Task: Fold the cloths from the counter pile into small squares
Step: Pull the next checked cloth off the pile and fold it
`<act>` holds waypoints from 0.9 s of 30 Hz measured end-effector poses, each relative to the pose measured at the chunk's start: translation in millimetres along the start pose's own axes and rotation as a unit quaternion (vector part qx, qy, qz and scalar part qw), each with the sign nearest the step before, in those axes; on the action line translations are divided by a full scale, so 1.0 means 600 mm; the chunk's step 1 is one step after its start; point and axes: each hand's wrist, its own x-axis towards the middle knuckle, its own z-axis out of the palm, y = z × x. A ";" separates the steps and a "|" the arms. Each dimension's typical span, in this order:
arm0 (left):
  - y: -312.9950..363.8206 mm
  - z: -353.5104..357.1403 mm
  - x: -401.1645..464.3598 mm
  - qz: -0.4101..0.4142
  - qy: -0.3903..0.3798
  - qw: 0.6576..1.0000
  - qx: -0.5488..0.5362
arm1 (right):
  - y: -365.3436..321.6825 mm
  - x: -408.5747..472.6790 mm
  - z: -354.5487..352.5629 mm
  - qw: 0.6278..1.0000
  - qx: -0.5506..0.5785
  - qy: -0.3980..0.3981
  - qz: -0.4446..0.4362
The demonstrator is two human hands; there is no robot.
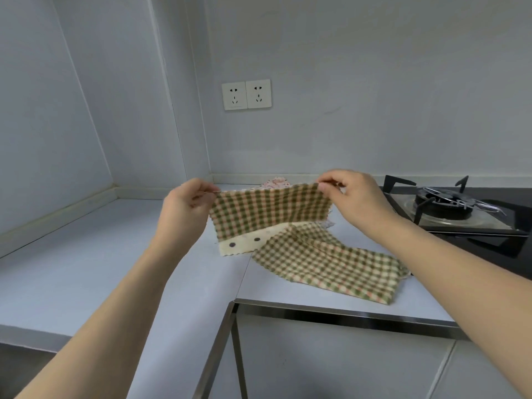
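A green and cream checked cloth point(267, 211) hangs stretched above the counter. My left hand point(187, 203) pinches its upper left corner and my right hand point(351, 191) pinches its upper right corner. Its lower part trails onto the counter point(86, 269) toward the right front, where more checked fabric point(331, 263) lies flat; whether this is the same cloth I cannot tell. A cream cloth with dark dots point(244, 244) lies beneath the hanging edge. A pale spotted cloth point(276, 182) is partly hidden behind the held one, by the wall.
A black gas hob with a burner point(443, 203) sits at the right, close to my right hand. Two wall sockets point(247, 94) are above the counter corner. The counter's metal-trimmed front edge point(345, 312) runs below the cloths.
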 end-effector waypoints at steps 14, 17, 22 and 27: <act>0.003 0.018 -0.039 -0.045 -0.486 0.835 0.256 | 0.052 -0.117 -0.003 0.919 -0.244 -0.276 -0.142; 0.000 0.060 -0.054 0.030 -0.374 0.902 0.213 | 0.009 -0.094 0.024 0.960 -0.158 -0.220 -0.070; -0.044 0.113 -0.086 0.092 -0.384 0.877 0.274 | -0.012 -0.091 0.112 0.927 -0.156 -0.338 0.051; -0.079 0.116 -0.089 0.031 -0.444 0.845 0.298 | 0.018 -0.107 0.137 0.892 -0.224 -0.382 0.092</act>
